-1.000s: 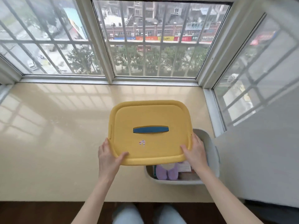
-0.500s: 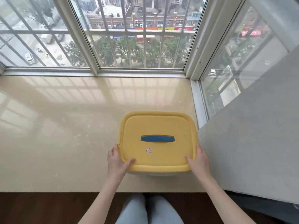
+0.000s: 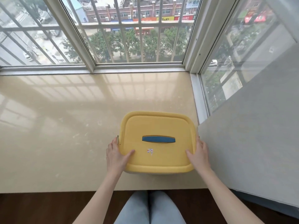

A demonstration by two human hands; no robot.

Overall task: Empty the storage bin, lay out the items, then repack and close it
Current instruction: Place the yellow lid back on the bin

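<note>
A yellow lid (image 3: 157, 126) with a blue handle (image 3: 158, 139) and a small sticker covers the storage bin. Only a thin grey strip of the bin (image 3: 139, 172) shows under the lid's front edge; its contents are hidden. My left hand (image 3: 116, 155) grips the lid's left front edge, thumb on top. My right hand (image 3: 198, 153) grips the right front edge the same way. A small latch (image 3: 118, 139) sticks out at the lid's left side by my left fingertips.
The bin stands on a glossy beige window ledge (image 3: 64, 135), near its front right. A grey wall (image 3: 252, 135) rises right beside the bin. Barred windows (image 3: 137, 38) close the back and right. My knees (image 3: 148, 207) and a dark floor lie below the ledge.
One second ago the lid was held up and offset, with the bin's contents showing. It has come down and right onto the bin, and both hands remain on its front edges.
</note>
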